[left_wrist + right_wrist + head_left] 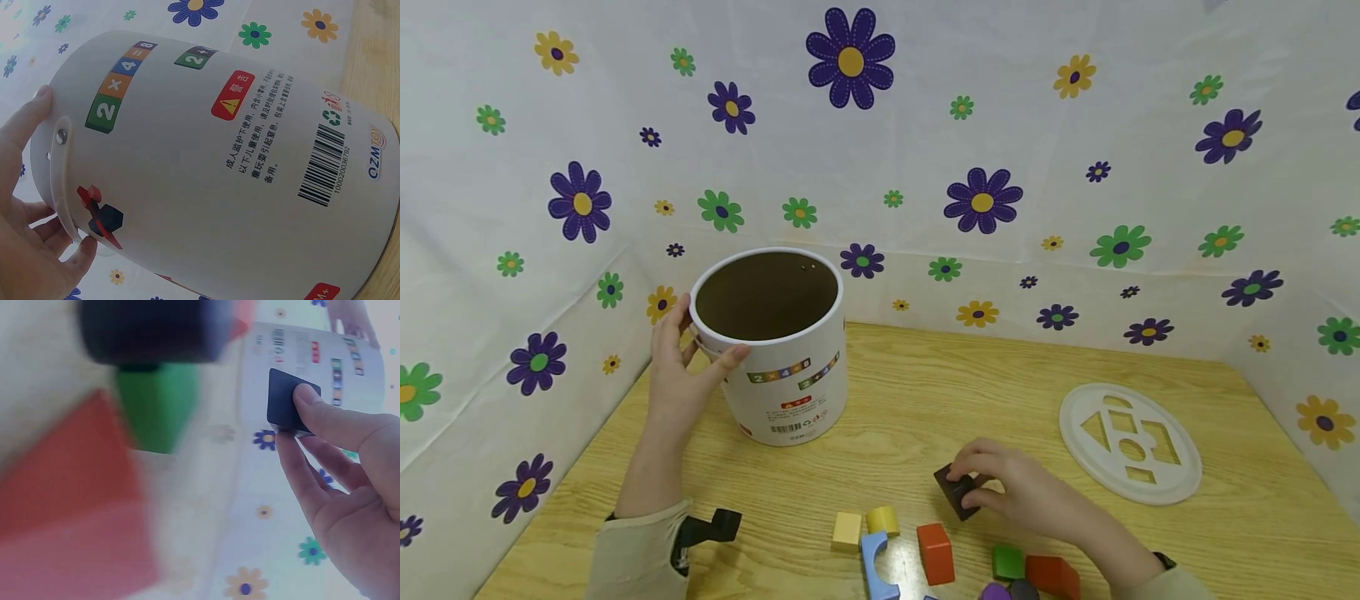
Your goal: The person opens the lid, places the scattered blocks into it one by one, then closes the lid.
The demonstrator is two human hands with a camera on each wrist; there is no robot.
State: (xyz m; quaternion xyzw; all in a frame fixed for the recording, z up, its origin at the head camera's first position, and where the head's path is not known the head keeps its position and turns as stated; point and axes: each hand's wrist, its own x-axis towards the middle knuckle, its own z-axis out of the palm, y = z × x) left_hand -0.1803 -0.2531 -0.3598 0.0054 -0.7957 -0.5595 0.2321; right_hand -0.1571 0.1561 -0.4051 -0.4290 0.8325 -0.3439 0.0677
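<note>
A tall white bucket (pixel 797 392) with printed sums and a barcode stands upright at the left of the table. My left hand (pixel 681 367) grips it by the upper left side, thumb along the front of the rim. In the left wrist view, fingers curl by the white strap handle (pixel 60 169) riveted near the rim. My right hand (pixel 1018 492) pinches a dark, nearly black block (pixel 957 492) between thumb and fingers. The right wrist view shows the thumb on the flat face of this block (pixel 287 403). The bucket's visible inner wall is brown.
Near the front edge lie a pale yellow block (pixel 847 532), a yellow cylinder (pixel 883 521), a blue arch (pixel 874 567), a red block (pixel 936 554), a green block (pixel 1008 562) and another red block (pixel 1052 575). A white lid with cut-out shapes (pixel 1078 433) lies at right. Flowered cloth (pixel 910 150) stands behind.
</note>
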